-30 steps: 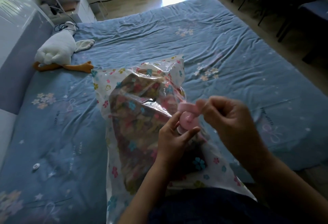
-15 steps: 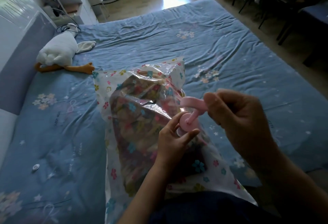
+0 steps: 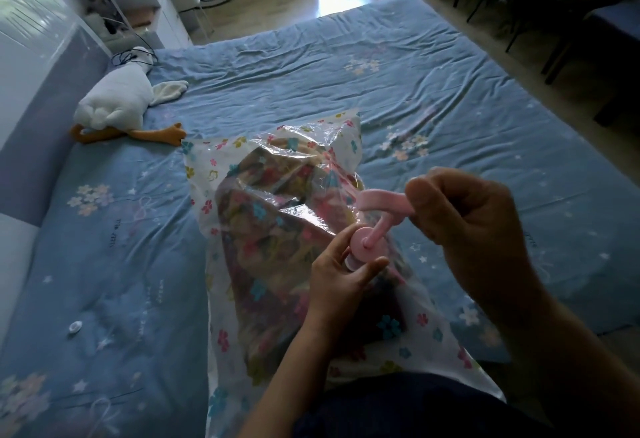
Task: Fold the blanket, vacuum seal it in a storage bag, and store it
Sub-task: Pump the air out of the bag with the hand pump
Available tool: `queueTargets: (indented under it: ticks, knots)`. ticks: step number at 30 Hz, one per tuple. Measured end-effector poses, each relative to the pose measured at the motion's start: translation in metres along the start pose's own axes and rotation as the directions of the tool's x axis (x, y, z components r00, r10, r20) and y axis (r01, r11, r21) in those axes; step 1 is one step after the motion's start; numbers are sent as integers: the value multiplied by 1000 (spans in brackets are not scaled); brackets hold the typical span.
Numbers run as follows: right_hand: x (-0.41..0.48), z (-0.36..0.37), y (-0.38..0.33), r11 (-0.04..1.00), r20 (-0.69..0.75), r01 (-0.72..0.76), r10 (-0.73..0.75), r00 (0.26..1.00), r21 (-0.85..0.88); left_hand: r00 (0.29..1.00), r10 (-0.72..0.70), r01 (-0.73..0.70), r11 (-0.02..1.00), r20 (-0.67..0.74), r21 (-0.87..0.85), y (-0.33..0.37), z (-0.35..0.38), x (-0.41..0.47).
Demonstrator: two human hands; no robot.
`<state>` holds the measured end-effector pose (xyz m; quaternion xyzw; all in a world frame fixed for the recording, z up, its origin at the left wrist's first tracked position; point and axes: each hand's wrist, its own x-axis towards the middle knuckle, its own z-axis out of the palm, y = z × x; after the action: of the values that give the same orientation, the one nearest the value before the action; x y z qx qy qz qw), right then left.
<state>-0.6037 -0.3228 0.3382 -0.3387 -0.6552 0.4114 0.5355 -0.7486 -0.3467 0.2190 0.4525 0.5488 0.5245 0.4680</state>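
A clear storage bag (image 3: pixel 277 174) printed with small flowers lies on the blue bed sheet (image 3: pixel 450 108), and the folded flowered blanket (image 3: pixel 266 240) shows through it. A pink hand pump (image 3: pixel 363 247) stands on the bag near its middle. My left hand (image 3: pixel 339 281) grips the pump's round body between fingers and thumb. My right hand (image 3: pixel 464 222) holds the pump's pink T-handle (image 3: pixel 381 202), which is pulled up on its rod. The pump's base is hidden behind my left fingers.
A white plush goose (image 3: pixel 117 101) with orange feet lies at the bed's far left by the padded headboard (image 3: pixel 31 125). A small white cap (image 3: pixel 74 326) sits on the sheet at left. Chairs and a table stand on the floor beyond the right edge.
My right hand has pulled the pump handle up and to the right, so the rod now shows. My left hand has stayed on the pump body.
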Motion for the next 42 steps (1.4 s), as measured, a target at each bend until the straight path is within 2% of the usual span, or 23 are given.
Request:
queueTargets:
  ticks: [2,4,5,7,11,13,14,17,19,21,24,26,28,30,32,34,38,39,42]
  knots:
    - [-10,8,27,988,31,-131,135,990,-85,1000,-3,2,1000,6,8,-4,-1,-1]
    - [-21,12,55,932,75,-308,327,942,-192,1000,-1,1,1000,9,13,-5,-1,-2]
    - [-23,13,63,912,75,-346,370,926,-221,1000,-2,2,1000,4,4,-4,0,-2]
    - [-20,9,55,933,70,-299,318,945,-200,1000,13,-13,1000,2,-7,-1,0,-2]
    - [-3,4,3,992,80,-101,94,992,78,1000,27,-26,999,6,-22,2,1,-1]
    - [-3,5,4,996,69,-52,47,997,76,1000,14,-15,999,-2,-36,0,1,-1]
    - [-6,8,12,996,59,-84,82,995,25,1000,16,-16,999,-3,-33,-1,1,-1]
    - [-20,14,49,937,61,-314,326,943,-151,1000,17,-17,1000,-4,-21,-4,1,-4]
    - [-23,14,55,909,56,-351,372,927,-224,1000,11,-11,1000,-13,-22,-3,0,-5]
    - [-16,11,32,954,70,-258,271,960,-150,1000,22,-22,1000,0,-13,0,0,-3]
    - [-3,3,-6,994,92,-85,79,993,66,1000,24,-24,1000,9,-16,3,-1,-3]
    - [-2,3,-6,999,83,-18,15,996,39,1000,9,-9,1000,-2,-20,3,0,-5]
    - [-10,9,18,992,77,-96,103,992,-82,1000,9,-9,1000,-4,-8,-1,-1,-6]
    - [-20,13,49,942,72,-256,277,958,-217,1000,9,-9,1000,-8,11,-6,-1,-5]
    - [-26,14,67,900,65,-342,372,926,-271,1000,-1,2,1000,-17,8,-6,-1,-6]
    - [-21,14,51,929,69,-303,324,944,-214,1000,5,-5,1000,-2,8,-3,-2,-5]
    - [-5,9,1,988,66,-137,132,989,74,1000,14,-14,1000,17,21,2,-5,0]
    - [-4,8,-1,988,60,-116,110,992,98,1000,6,-7,1000,10,28,1,-5,0]
    - [-12,14,24,981,28,-185,186,982,-53,1000,-5,5,999,-5,34,-3,-3,-2]
